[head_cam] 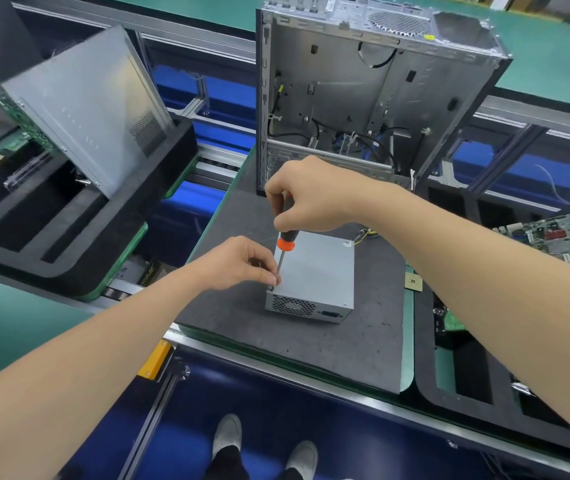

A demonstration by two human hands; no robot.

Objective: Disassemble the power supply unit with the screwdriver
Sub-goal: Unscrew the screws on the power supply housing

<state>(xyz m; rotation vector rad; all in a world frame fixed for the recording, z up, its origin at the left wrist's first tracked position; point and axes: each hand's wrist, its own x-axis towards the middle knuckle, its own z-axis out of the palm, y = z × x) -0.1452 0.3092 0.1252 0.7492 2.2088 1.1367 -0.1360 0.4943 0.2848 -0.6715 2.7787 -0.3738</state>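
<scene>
Head view: right hand [306, 195] grips orange-collared screwdriver [282, 249], left hand [238, 263] pinches its shaft on boxy metal power supply unit [314, 271].

Bright even overhead light, soft shadows, wide-angle bending at edges.

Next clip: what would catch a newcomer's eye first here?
The two hands at centre: the right hand grips an orange-and-black screwdriver upright, while the left hand steadies its tip at the near-left top corner of the grey power supply. Behind stands an opened, gutted computer case.
</scene>
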